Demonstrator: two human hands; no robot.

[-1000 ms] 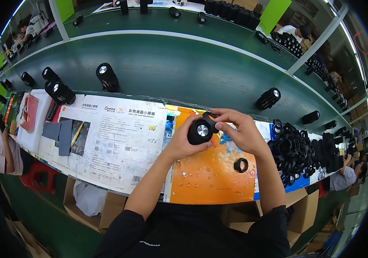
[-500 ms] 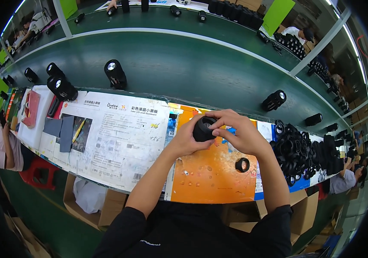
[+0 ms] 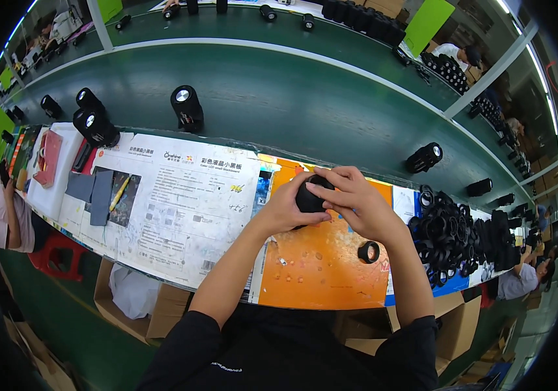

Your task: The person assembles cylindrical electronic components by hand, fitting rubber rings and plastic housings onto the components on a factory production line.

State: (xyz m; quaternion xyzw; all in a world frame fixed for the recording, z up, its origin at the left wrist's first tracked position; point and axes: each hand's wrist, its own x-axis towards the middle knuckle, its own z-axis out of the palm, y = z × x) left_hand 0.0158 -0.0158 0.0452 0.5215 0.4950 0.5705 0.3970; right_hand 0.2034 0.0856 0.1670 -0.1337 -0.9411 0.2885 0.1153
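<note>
Over the orange board (image 3: 321, 260) I hold a black cylindrical speaker (image 3: 309, 199) upright, its top end facing me. My left hand (image 3: 282, 207) is wrapped round its left side, thumb toward the near side. The fingers of my right hand (image 3: 362, 203) lie across its top and right edge, pressing on it, and hide part of the rim. To the right of the hands, a loose black ring (image 3: 368, 252) lies on the board.
A heap of black rings (image 3: 445, 231) lies at the right. Black speakers (image 3: 187, 107) stand on the green conveyor (image 3: 305, 111) beyond the table. On the left lie grey cloth strips (image 3: 101, 199), a yellow pen (image 3: 120, 192) and a white tray (image 3: 64, 153). Cardboard boxes (image 3: 168, 313) sit below.
My right fingers have spread over the speaker's top, where its open end showed before. The nearest speakers on the conveyor have shifted slightly to the right.
</note>
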